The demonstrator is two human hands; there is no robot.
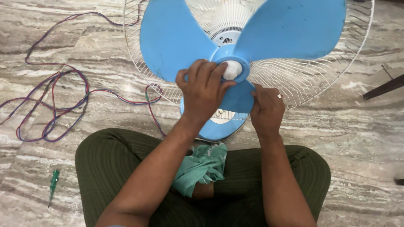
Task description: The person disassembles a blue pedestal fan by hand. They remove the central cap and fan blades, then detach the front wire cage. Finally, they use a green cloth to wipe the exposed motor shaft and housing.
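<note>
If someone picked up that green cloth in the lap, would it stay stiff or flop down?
The green cloth would probably flop: it already lies crumpled in soft folds on the lap. It likely weighs little, since it looks thin. It seems unlikely to slip or roll, being bunched rather than smooth.

I am sitting cross-legged on a marble floor (345,138) veined in grey, brown and cream. To my far left a loose tangle of red, blue and purple wires (54,101) sprawls over the stone, one strand running right toward the pale blue fan base (216,130) that rests on the floor just beyond my knees. A green-handled screwdriver (52,185) lies near my left knee, and a dark bar (385,87) pokes in at the far right.
</note>
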